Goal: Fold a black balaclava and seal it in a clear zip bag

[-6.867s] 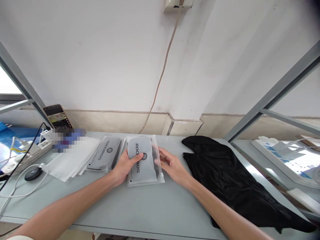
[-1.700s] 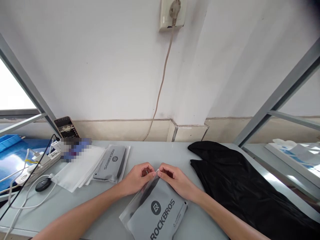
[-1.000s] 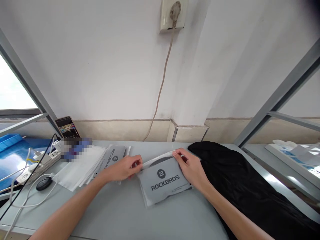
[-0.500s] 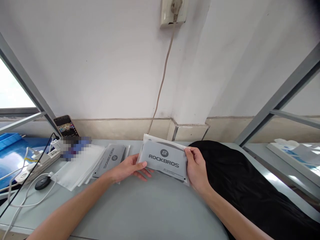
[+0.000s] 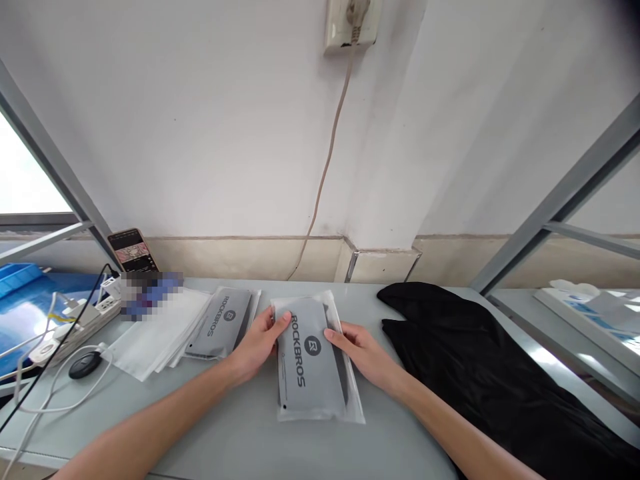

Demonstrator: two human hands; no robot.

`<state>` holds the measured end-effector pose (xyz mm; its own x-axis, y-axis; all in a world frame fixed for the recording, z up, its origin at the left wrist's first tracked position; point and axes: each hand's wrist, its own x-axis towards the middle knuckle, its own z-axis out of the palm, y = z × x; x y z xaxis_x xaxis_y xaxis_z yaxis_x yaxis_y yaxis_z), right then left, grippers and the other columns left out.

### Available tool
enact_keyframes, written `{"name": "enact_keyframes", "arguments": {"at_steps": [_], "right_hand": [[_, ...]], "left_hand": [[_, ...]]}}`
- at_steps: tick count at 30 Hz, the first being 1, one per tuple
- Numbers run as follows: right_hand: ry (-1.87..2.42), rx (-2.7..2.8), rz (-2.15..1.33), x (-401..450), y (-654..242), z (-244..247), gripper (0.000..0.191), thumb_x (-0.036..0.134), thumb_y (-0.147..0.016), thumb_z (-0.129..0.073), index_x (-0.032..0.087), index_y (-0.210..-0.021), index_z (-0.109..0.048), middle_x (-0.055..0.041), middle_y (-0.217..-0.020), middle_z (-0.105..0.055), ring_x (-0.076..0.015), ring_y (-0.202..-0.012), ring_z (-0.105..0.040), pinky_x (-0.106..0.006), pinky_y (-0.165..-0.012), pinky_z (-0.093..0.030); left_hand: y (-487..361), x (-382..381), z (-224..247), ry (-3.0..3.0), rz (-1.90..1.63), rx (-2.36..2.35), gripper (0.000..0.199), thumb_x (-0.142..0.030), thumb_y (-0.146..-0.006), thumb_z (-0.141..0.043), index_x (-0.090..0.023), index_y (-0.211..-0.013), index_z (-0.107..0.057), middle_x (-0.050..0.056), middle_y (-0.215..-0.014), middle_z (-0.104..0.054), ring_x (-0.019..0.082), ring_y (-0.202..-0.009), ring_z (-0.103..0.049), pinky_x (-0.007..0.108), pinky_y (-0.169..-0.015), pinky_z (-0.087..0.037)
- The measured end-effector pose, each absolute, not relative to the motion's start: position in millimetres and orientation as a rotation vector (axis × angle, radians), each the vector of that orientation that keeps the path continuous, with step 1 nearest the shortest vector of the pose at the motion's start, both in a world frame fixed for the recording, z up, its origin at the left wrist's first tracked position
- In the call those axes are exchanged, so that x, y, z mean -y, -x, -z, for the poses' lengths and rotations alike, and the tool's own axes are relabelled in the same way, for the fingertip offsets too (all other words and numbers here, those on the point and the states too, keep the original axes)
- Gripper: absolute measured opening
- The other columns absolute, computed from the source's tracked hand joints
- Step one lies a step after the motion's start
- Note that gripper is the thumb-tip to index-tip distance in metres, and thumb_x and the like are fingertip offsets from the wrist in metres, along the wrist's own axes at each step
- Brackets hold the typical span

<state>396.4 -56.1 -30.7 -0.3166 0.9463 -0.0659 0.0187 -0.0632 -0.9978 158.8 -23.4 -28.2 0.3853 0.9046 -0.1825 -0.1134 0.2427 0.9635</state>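
A grey ROCKBROS package (image 5: 320,373) in a clear frosted bag stands lengthwise toward me, low over the grey table (image 5: 240,427). My left hand (image 5: 261,339) grips its upper left edge, thumb on top. On the upper right side my right hand (image 5: 361,350) holds the bag, its thumb on the front near the round logo and its other fingers partly hidden behind. Left of my left hand lies another bagged ROCKBROS package (image 5: 223,323), beside a fanned stack of white frosted bags (image 5: 155,333). Black fabric (image 5: 480,360) is spread at the right.
At the left are a power strip (image 5: 97,317) with cables, a round black object (image 5: 85,365), a propped phone (image 5: 134,252) and a blue tray (image 5: 17,278). A cable (image 5: 333,133) hangs from the wall socket (image 5: 353,27). Metal frame bars slant at both sides.
The held package has turned from crosswise to lengthwise and come lower and nearer to me. My right hand has moved left and down, off the bag's corner and onto its side.
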Motion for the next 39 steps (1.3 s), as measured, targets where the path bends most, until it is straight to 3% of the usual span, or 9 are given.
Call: {"name": "enact_keyframes", "arguments": {"at_steps": [4,7,14,18,21,24,28,33,39], "right_hand": [[1.164,1.310,-1.392,54,-397,34,0.052,0.073,-0.085,-0.068,0.021,-0.079,-0.068,-0.0021,-0.078,-0.070,-0.0220,-0.074,-0.064,-0.034,-0.068,-0.052],[1.218,1.279,-1.247,51,-398,37,0.055,0.076,-0.087,-0.064,0.021,-0.080,-0.066,-0.0016,-0.075,-0.067,-0.0219,-0.073,-0.060,-0.033,-0.065,-0.050],[1.293,1.426,-0.749,49,-406,40,0.054,0.072,-0.091,-0.062,0.024,-0.067,-0.058,-0.0010,-0.070,-0.055,-0.0215,-0.070,-0.049,-0.034,-0.063,-0.044],[1.339,1.425,-0.654,56,-406,40,0.057,0.068,-0.094,-0.060,0.025,-0.061,-0.045,0.0027,-0.062,-0.037,-0.0181,-0.062,-0.036,-0.032,-0.056,-0.031],[1.333,1.455,-0.645,58,-404,40,0.058,0.066,-0.096,-0.058,0.026,-0.061,-0.034,0.0038,-0.063,-0.027,-0.0169,-0.061,-0.028,-0.032,-0.056,-0.024],[1.318,1.473,-0.656,57,-403,40,0.058,0.063,-0.097,-0.057,0.026,-0.062,-0.029,0.0043,-0.064,-0.024,-0.0163,-0.061,-0.027,-0.032,-0.057,-0.023],[1.323,1.496,-0.808,56,-400,41,0.057,0.065,-0.097,-0.057,0.026,-0.061,-0.035,0.0052,-0.060,-0.030,-0.0151,-0.057,-0.033,-0.031,-0.054,-0.025],[1.281,1.593,-1.054,57,-397,44,0.056,0.072,-0.095,-0.054,0.026,-0.065,-0.041,0.0063,-0.055,-0.038,-0.0146,-0.051,-0.040,-0.030,-0.051,-0.030],[1.239,1.669,-1.188,61,-397,46,0.056,0.073,-0.095,-0.055,0.025,-0.067,-0.045,0.0052,-0.054,-0.047,-0.0146,-0.053,-0.043,-0.029,-0.053,-0.033]], "left_hand": [[-162,31,25,-1.124,-0.629,-0.867,0.059,-0.066,-0.089,-0.074,-0.022,-0.126,-0.061,0.010,-0.112,-0.073,0.023,-0.093,-0.072,0.033,-0.073,-0.059],[-161,29,23,-1.230,-0.549,-0.902,0.058,-0.068,-0.088,-0.073,-0.018,-0.116,-0.065,0.008,-0.098,-0.071,0.019,-0.078,-0.067,0.027,-0.061,-0.052],[-154,28,24,-1.955,-0.943,-1.224,0.045,-0.057,-0.100,-0.059,-0.021,-0.074,-0.056,-0.002,-0.074,-0.050,0.014,-0.064,-0.040,0.028,-0.062,-0.034],[-154,33,25,-1.954,-0.901,-1.191,0.041,-0.053,-0.106,-0.046,-0.024,-0.079,-0.055,-0.005,-0.059,-0.048,0.015,-0.057,-0.043,0.028,-0.056,-0.029],[-153,33,25,-1.902,-0.887,-1.163,0.038,-0.050,-0.107,-0.044,-0.024,-0.082,-0.055,-0.003,-0.064,-0.059,0.017,-0.063,-0.054,0.027,-0.057,-0.033],[-153,30,24,-1.946,-0.935,-1.203,0.038,-0.051,-0.106,-0.048,-0.023,-0.082,-0.056,-0.001,-0.074,-0.059,0.017,-0.071,-0.055,0.027,-0.058,-0.036],[-153,29,25,-1.916,-0.953,-1.150,0.035,-0.056,-0.100,-0.060,-0.022,-0.093,-0.061,0.005,-0.101,-0.062,0.020,-0.088,-0.058,0.027,-0.065,-0.046],[-156,29,26,-1.575,-0.908,-0.948,0.045,-0.057,-0.097,-0.067,-0.021,-0.122,-0.055,0.009,-0.118,-0.068,0.026,-0.111,-0.065,0.037,-0.093,-0.054],[-151,24,14,-1.483,-0.834,-0.896,0.057,-0.053,-0.090,-0.078,-0.022,-0.131,-0.054,0.009,-0.121,-0.071,0.026,-0.111,-0.069,0.037,-0.090,-0.059]]}}
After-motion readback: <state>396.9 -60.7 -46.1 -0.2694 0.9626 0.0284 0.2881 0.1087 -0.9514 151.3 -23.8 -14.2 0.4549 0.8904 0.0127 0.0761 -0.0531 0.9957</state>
